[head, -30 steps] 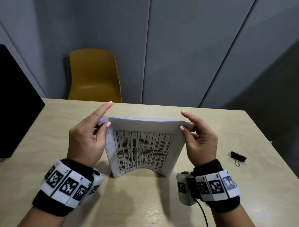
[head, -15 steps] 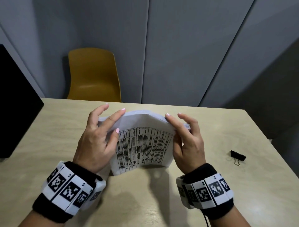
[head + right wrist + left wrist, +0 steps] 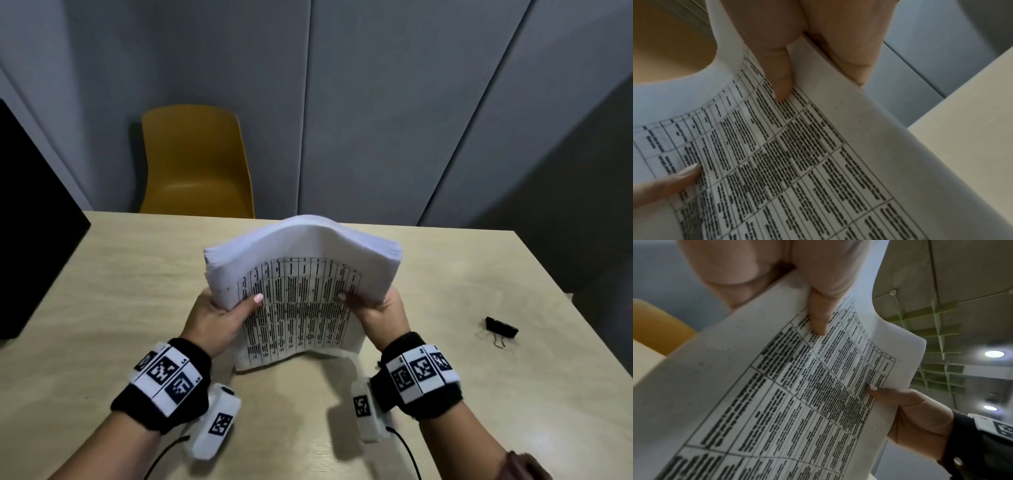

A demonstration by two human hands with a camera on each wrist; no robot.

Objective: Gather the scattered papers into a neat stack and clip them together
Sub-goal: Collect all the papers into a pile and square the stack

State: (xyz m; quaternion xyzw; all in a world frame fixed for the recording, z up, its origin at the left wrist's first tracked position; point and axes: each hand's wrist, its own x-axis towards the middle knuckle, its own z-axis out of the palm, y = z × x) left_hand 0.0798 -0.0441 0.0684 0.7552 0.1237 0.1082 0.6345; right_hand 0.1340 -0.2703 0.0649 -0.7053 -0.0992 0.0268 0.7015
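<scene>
Gripping the stack of papers (image 3: 301,270) from either side, the left hand (image 3: 219,317) and the right hand (image 3: 380,311) hold it upright over the table (image 3: 137,274), its lower edge at or just above the wood and its top bowed into an arch that curls away from the person. Each thumb lies across the printed grid on the near sheet while the other fingers wrap behind, so both hands are clamped on the stack, one at each side margin. From the left wrist camera, the left thumb (image 3: 818,318) presses the table of text near the page's edge, and the right hand (image 3: 916,415) shows across the sheet with its thumb on the far margin. Only the right wrist camera gives the right thumb (image 3: 781,81) close up, together with the fingers behind the sheets and a fingertip of the left hand (image 3: 663,185) on the print. Only the head camera takes in the black binder clip (image 3: 501,331), lying on the table well apart to the right of the stack. Farther back, a yellow chair (image 3: 197,161) stands behind the table against grey wall panels (image 3: 394,102).
</scene>
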